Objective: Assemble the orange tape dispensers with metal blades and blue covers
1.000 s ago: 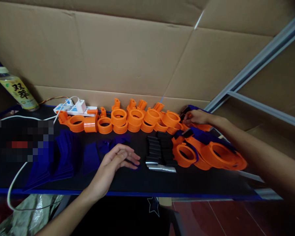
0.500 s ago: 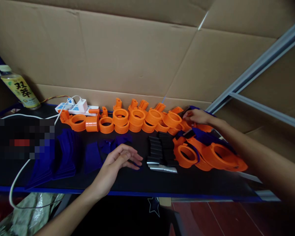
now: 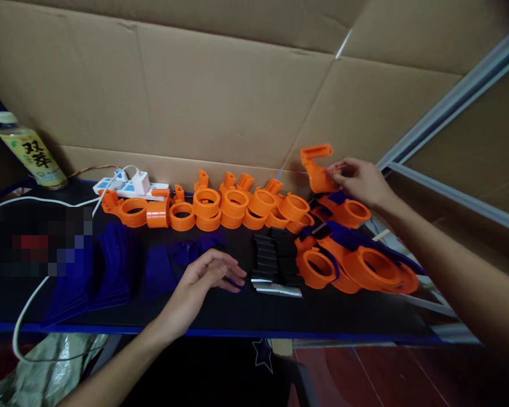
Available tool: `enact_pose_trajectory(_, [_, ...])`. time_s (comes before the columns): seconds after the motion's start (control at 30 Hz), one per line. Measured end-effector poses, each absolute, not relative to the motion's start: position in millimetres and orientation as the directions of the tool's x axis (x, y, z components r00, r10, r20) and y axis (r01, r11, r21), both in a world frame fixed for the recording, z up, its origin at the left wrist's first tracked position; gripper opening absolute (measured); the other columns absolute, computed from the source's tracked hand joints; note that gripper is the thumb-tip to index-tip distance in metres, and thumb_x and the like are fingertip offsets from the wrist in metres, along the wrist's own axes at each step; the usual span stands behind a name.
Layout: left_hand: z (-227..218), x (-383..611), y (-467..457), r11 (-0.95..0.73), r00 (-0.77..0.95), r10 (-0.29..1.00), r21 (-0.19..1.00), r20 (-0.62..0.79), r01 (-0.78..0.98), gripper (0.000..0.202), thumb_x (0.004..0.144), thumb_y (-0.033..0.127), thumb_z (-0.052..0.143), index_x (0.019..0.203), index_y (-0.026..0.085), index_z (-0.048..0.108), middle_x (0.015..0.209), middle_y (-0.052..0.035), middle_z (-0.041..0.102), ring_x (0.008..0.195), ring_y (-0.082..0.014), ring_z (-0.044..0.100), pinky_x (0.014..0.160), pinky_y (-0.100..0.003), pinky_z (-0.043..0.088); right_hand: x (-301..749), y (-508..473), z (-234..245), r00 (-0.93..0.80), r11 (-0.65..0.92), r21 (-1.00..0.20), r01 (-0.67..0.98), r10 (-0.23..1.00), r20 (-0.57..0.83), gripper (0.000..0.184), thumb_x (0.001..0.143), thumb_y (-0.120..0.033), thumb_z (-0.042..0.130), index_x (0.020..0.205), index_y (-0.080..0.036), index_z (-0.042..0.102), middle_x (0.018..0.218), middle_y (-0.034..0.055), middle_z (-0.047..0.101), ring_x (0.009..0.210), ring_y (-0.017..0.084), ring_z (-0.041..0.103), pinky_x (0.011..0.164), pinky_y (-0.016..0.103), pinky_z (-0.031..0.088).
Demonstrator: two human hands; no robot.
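Observation:
At the right, my right hand [image 3: 360, 180] pinches an orange tape dispenser body [image 3: 321, 176], raised above the others with its bracket end pointing up and left. My left hand [image 3: 214, 270] hangs open over the front of the table, fingers slightly bent and holding nothing. Just right of it lie black plastic parts [image 3: 264, 254] in rows and toothed metal blades [image 3: 277, 290]. More orange dispenser bodies [image 3: 206, 202] stand in a stacked row along the back. Below my right hand are other orange bodies [image 3: 375, 265] with blue plastic pieces [image 3: 356, 236] among them.
Stacks of blue plastic sheets [image 3: 112, 268] lie at the left of the black table [image 3: 237, 316]. A white power strip [image 3: 129, 187] with plugs, a drink bottle [image 3: 33, 151] and a white cable [image 3: 21, 316] are also on that side. Cardboard [image 3: 229, 90] walls the back; a metal frame [image 3: 453, 107] stands right.
My right hand has lifted an orange tape dispenser body up out of the pile at the right. My left hand stays where it was. The view has shifted slightly.

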State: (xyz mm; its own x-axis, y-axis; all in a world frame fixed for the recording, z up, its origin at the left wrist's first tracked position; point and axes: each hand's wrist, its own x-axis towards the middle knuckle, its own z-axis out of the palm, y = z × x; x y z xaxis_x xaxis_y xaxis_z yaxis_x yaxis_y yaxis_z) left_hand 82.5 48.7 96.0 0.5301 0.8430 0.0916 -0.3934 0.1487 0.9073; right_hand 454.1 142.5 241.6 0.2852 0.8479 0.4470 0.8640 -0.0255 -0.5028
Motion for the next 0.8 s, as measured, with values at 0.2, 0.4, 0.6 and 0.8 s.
enact_pose_trajectory(0.2, [96, 79, 49, -0.186, 0.336, 0.881, 0.898, 0.332, -0.399, 0.053, 0.09, 0.032, 0.071, 0.139, 0.029, 0.054, 0.149, -0.01, 0.055, 0.141, -0.0294, 0.049, 0.116, -0.048, 0.042, 370, 83, 240, -0.055, 0.23, -0.684, 0.692, 0.962, 0.268, 0.019, 0.095, -0.027, 0.061, 0.105, -0.012, 0.066, 0.068, -0.0021, 0.059, 0.057, 0.005, 0.047, 0.054, 0.024, 0.034])
enact_pose_trajectory(0.4, [101, 74, 41, -0.183, 0.324, 0.882, 0.882, 0.342, -0.434, 0.061, 0.089, 0.035, 0.072, 0.144, 0.026, 0.048, 0.15, -0.0139, 0.056, 0.132, -0.0312, 0.06, 0.108, -0.043, 0.05, 278, 4, 197, -0.431, 0.204, -0.823, 0.531, 0.9, -0.055, 0.024, 0.101, -0.035, 0.054, 0.117, -0.021, 0.065, 0.072, -0.0031, 0.063, 0.054, 0.008, 0.054, 0.051, 0.02, 0.042])
enact_pose_trajectory(0.6, [105, 64, 50, 0.014, 0.358, 0.919, 0.893, 0.167, -0.45, 0.033, 0.096, 0.038, 0.063, 0.12, 0.018, 0.055, 0.119, -0.0164, 0.076, 0.072, -0.0205, 0.078, 0.066, -0.029, 0.061, 308, -3, 137, -0.377, 0.414, -0.242, 0.877, 0.908, 0.184, 0.019, 0.102, -0.029, 0.051, 0.103, -0.022, 0.068, 0.09, 0.004, 0.075, 0.072, 0.017, 0.071, 0.06, 0.026, 0.045])
enact_pose_trajectory(0.8, [109, 67, 55, 0.098, 0.459, 0.884, 0.925, 0.089, -0.368, 0.041, 0.092, 0.04, 0.068, 0.122, 0.018, 0.051, 0.115, -0.016, 0.077, 0.064, -0.0194, 0.077, 0.058, -0.026, 0.059, 325, -8, 90, -0.419, 0.402, 0.128, 0.907, 0.893, 0.162, 0.019, 0.099, -0.018, 0.052, 0.1, -0.021, 0.071, 0.088, 0.0043, 0.074, 0.071, 0.018, 0.07, 0.055, 0.028, 0.04])
